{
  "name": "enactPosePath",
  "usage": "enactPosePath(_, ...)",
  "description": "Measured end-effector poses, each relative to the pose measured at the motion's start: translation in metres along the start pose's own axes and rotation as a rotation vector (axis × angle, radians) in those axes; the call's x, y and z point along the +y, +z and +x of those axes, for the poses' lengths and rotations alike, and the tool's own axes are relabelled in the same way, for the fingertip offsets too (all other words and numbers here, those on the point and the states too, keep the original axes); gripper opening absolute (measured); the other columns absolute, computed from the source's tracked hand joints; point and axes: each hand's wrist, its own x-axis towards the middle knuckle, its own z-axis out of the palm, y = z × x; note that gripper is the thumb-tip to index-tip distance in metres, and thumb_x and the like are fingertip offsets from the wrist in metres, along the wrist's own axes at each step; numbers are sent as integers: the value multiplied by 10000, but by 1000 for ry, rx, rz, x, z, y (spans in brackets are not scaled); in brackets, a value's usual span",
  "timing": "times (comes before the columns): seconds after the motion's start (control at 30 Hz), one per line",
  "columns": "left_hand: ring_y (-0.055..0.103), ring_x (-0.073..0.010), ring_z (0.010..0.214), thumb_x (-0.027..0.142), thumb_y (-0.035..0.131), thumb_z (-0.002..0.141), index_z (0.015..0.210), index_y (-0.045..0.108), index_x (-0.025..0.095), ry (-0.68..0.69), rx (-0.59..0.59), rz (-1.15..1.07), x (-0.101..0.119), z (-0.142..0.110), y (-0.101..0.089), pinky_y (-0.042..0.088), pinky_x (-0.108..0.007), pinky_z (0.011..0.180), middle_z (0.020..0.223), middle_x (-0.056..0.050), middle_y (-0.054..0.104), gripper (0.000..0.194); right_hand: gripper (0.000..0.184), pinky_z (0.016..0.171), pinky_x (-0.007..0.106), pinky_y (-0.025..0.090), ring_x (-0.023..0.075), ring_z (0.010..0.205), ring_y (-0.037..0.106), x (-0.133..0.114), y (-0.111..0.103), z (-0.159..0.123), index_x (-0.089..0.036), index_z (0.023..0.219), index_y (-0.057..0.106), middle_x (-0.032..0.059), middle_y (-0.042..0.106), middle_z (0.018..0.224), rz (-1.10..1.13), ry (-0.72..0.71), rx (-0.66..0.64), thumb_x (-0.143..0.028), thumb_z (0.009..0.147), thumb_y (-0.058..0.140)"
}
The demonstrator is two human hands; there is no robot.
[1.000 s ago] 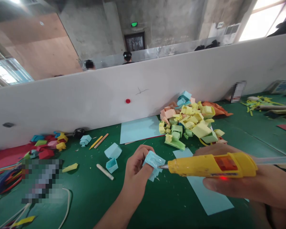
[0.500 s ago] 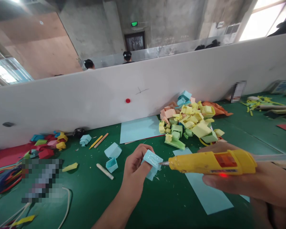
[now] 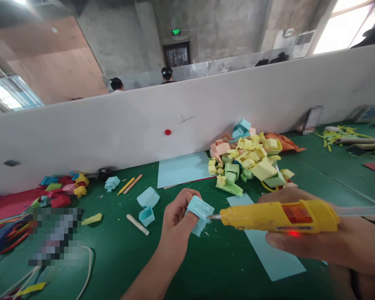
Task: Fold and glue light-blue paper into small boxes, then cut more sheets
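Note:
My left hand (image 3: 179,221) pinches a small folded piece of light blue paper (image 3: 200,207), with shiny clear glue on its upper face. My right hand (image 3: 328,246) is wrapped around a yellow hot glue gun (image 3: 268,216), its red light lit and a clear glue stick (image 3: 362,211) running out of the back. The metal nozzle meets the lower right edge of the blue paper. Under the gun lies a light blue paper strip (image 3: 276,254), partly covered by it. Left of my left hand sit two folded blue paper pieces, a larger one (image 3: 148,197) and a small open box (image 3: 146,216).
A heap of yellow, green, pink and blue paper pieces (image 3: 253,160) stands against the white partition (image 3: 128,125). At left are colourful folded papers (image 3: 62,191), a pixelated object (image 3: 56,237) and a white cable (image 3: 90,266). Pencils (image 3: 129,185) and a white stick (image 3: 137,225) lie between.
The glue gun has shifted slightly down and left, its nozzle moving a little lower along the paper's edge. My left hand and the paper stay almost where they were.

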Motion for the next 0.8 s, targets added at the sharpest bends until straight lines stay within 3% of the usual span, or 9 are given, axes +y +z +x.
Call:
enactPosePath(0.13,406,-125,703,236,611,911,821,635,189,-5,-7,-16,0,0,1,314,-256,620,859,-2,487,104,460,517,309,581,229,634,660,6,-3,3,-340,849,751,10,713,816,-14,-13,-22,-690,557,811)
enactPosePath(0.23,400,-120,696,236,610,916,831,646,189,-36,-14,-53,0,-1,1,317,-253,626,872,-4,500,104,402,541,300,607,265,738,709,16,-8,10,-341,864,761,29,736,904,-81,-104,-83,-641,600,807)
enactPosePath(0.33,409,-122,707,238,618,919,840,657,189,-54,-15,-71,0,-1,1,323,-249,639,881,-7,507,101,380,543,294,614,260,717,712,25,-12,14,-342,892,770,28,729,885,-117,-159,-129,-614,628,796)
enactPosePath(0.8,415,-119,702,219,629,871,777,641,181,-44,-20,-80,4,-1,2,320,-244,616,882,-11,509,103,476,550,285,505,180,606,578,-3,0,0,-307,817,735,-32,615,724,15,63,11,-682,535,812)
